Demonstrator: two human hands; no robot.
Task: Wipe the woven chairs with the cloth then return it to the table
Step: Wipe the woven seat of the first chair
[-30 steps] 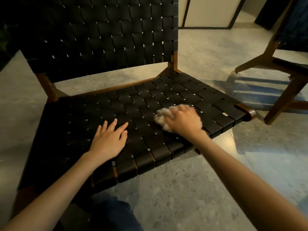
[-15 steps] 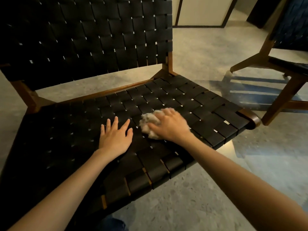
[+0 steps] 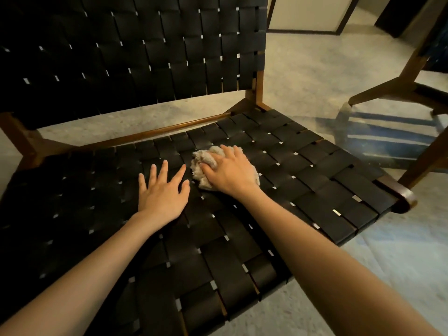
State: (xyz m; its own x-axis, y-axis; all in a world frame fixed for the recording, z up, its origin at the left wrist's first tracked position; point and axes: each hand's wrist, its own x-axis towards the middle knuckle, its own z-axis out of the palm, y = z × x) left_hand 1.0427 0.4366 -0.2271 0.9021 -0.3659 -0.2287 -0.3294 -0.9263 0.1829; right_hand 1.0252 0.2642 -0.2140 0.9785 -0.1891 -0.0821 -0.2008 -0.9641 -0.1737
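Observation:
A black woven chair with a brown wooden frame fills most of the view, its backrest at the top left. A crumpled beige cloth lies on the middle of the seat. My right hand grips the cloth and presses it onto the weave, covering its right part. My left hand rests flat on the seat just left of the cloth, fingers spread.
A second chair with wooden legs stands at the right, partly out of view. Grey speckled floor surrounds both chairs. A pale panel in a dark frame stands at the back.
My right hand has slid the cloth leftward and farther back on the seat, closer to my left hand. My left hand stayed flat on the weave.

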